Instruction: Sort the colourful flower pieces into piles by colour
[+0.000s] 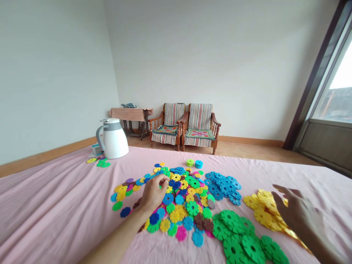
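My left hand (155,189) is over the mixed pile of small colored notched discs (178,200), its fingers curled together. Whatever those fingers may hold is too small or hidden to make out. On the right, my right hand (294,205) hovers at the heap of yellow notched discs (264,209), thumb and fingers apart. A bit of yellow shows between them, seemingly from the heap behind. Between the hands lie a heap of blue notched discs (224,187) and a nearer heap of larger green notched discs (239,236).
A white thermos jug (114,139) stands at the far left of the pink cloth (68,205). A few discs (103,163) lie before it. Small green (190,162) and blue stacks (198,164) stand behind the pile. Two wooden armchairs (200,123) are beyond.
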`<move>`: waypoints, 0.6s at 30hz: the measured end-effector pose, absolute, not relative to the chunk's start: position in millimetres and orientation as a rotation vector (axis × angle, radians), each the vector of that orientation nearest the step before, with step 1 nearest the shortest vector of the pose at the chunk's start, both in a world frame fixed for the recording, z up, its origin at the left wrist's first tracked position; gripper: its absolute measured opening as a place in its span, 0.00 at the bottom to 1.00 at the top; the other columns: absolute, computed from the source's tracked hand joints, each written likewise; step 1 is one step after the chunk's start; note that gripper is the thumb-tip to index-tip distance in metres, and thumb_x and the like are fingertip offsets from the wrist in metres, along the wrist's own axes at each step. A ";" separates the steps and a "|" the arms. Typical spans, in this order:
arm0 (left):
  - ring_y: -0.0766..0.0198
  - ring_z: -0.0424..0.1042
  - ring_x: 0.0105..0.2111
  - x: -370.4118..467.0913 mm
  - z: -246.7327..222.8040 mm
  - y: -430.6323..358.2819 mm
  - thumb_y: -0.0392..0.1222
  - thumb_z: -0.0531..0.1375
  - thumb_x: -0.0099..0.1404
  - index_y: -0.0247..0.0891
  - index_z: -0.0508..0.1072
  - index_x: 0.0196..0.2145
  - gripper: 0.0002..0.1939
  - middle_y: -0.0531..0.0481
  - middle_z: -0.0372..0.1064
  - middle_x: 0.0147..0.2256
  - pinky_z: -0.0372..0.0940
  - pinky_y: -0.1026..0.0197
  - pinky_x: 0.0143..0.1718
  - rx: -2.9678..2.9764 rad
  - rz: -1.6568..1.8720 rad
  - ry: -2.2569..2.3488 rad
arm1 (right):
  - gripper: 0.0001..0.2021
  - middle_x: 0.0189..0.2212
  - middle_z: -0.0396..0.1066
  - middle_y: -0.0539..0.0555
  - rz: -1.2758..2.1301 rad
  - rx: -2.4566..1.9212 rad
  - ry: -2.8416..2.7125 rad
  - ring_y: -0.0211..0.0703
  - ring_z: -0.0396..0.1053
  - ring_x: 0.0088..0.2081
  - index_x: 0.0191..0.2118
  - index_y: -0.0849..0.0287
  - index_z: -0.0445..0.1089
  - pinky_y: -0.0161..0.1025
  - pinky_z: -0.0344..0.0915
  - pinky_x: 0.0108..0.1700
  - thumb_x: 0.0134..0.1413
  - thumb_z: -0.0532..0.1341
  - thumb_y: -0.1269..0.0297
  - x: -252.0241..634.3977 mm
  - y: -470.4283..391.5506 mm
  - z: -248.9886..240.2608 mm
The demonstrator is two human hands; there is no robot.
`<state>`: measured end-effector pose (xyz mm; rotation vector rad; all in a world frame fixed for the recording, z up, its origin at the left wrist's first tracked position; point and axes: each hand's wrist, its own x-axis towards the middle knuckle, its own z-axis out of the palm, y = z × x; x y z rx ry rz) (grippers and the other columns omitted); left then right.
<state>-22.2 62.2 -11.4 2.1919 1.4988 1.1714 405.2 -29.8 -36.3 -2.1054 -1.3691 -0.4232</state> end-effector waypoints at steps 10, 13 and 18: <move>0.63 0.67 0.33 -44.4 15.3 57.2 0.44 0.64 0.47 0.41 0.74 0.36 0.16 0.52 0.68 0.36 0.62 0.65 0.33 2.402 0.499 1.137 | 0.17 0.36 0.72 0.54 -0.212 -1.846 -1.662 0.44 0.71 0.35 0.39 0.55 0.69 0.40 0.64 0.37 0.56 0.47 0.54 340.4 -28.7 -29.7; 0.61 0.66 0.36 -46.7 21.1 52.2 0.40 0.65 0.45 0.43 0.73 0.38 0.19 0.52 0.65 0.38 0.60 0.64 0.36 2.491 0.404 1.096 | 0.16 0.35 0.72 0.54 -0.195 -1.834 -1.676 0.44 0.71 0.36 0.39 0.56 0.69 0.41 0.64 0.38 0.55 0.47 0.56 339.9 -29.7 -30.6; 0.64 0.66 0.34 -44.6 20.7 53.0 0.32 0.57 0.53 0.41 0.74 0.33 0.10 0.52 0.65 0.34 0.58 0.65 0.36 2.552 0.426 1.087 | 0.16 0.36 0.71 0.55 -0.166 -1.810 -1.702 0.44 0.70 0.36 0.40 0.57 0.69 0.41 0.64 0.39 0.56 0.47 0.58 339.6 -29.2 -33.4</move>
